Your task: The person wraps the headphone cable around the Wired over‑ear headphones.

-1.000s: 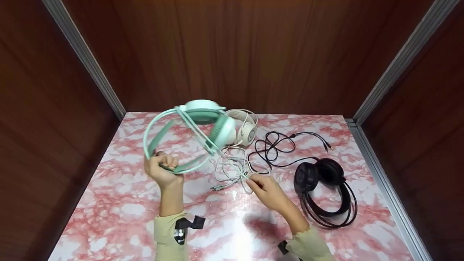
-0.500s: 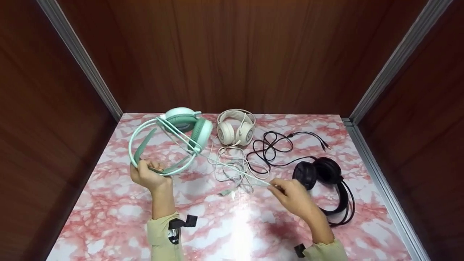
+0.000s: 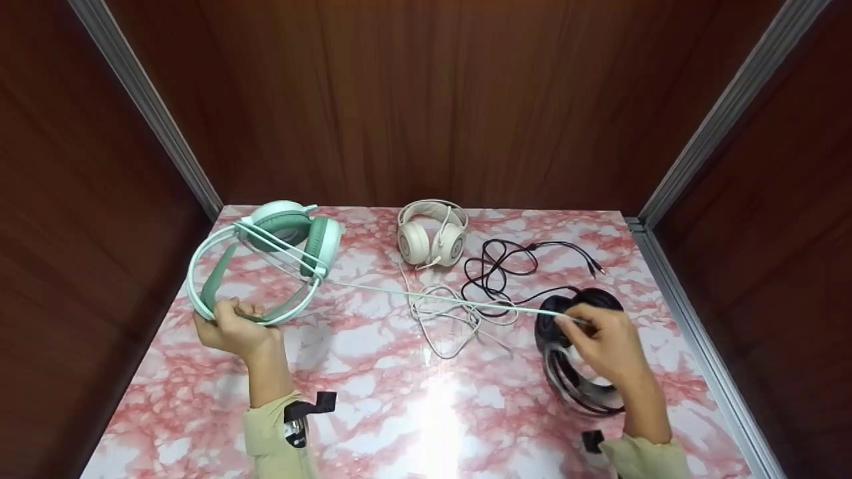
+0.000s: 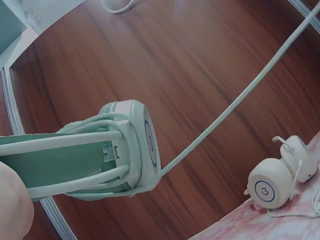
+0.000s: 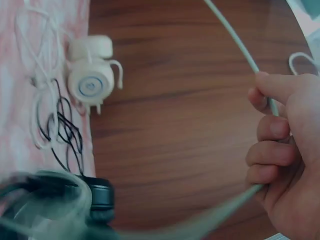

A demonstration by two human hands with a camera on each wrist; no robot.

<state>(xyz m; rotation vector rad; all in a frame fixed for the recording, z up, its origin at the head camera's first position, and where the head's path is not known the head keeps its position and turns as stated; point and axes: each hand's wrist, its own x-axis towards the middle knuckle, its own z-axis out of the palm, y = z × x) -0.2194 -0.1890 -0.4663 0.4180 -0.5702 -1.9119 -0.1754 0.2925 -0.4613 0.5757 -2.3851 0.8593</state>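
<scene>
My left hand point(image 3: 236, 329) grips the headband of mint-green headphones point(image 3: 326, 243), raised above the table at the left with the ear cups pointing away. In the left wrist view, turns of cord wrap round the ear cup point(image 4: 134, 145). From there the mint-green cable point(image 4: 225, 114) runs straight across to my right hand point(image 3: 609, 342), which pinches it over the black headphones. The right wrist view shows the cable passing through the curled fingers point(image 5: 272, 152), its blurred loose end point(image 5: 200, 222) trailing to the lower left.
White headphones point(image 3: 415, 243) stand at the back middle, their white cord point(image 3: 439, 354) tangled in front. Black headphones point(image 3: 602, 298) lie at the right, partly hidden by my right hand, with a looped black cord point(image 3: 489, 266) behind. Wood-grain walls point(image 3: 426, 100) enclose the pink-and-white table point(image 3: 373, 412).
My left hand has carried the green headphones leftward, away from the white ones. My right hand has moved right with the cable, drawing it out of the tangle into a straight line.
</scene>
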